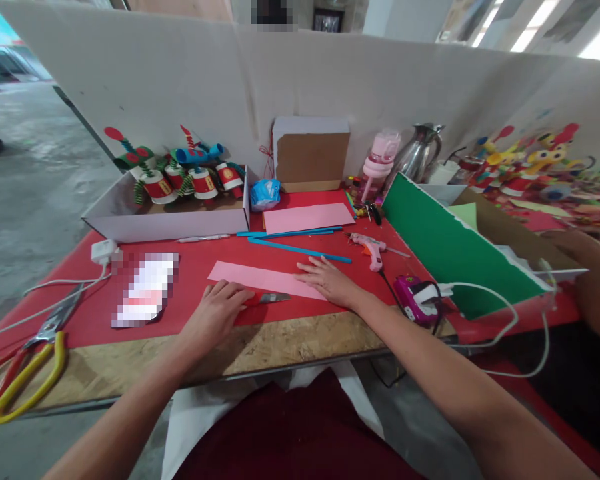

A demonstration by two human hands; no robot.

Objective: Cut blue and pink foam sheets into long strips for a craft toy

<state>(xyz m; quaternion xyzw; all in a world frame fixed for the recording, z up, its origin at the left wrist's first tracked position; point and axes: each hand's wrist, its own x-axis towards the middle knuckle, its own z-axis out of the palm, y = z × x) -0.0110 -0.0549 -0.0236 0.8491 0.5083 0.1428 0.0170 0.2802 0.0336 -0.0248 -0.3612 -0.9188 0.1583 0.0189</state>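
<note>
A pink paper strip (260, 277) lies on the red-covered table (190, 313) in front of me. My right hand (327, 280) rests on its right end with the fingers spread. My left hand (223, 303) is at the strip's lower left edge, its fingers curled and close together; whether they hold anything is hidden. A utility knife (275, 298) with a red end lies just right of the left hand, below the strip. Beyond are several blue strips (300, 250) and a second pink sheet (307, 218). A pink glue gun (373, 248) lies right of them.
Scissors (53, 333) and a blurred-out phone-like item (147, 290) lie left. A white box (170, 227) with paper-cup figures stands back left. At right are a purple power block (415, 300), cables, a green-sided box (460, 253) and another person's arm (595, 287).
</note>
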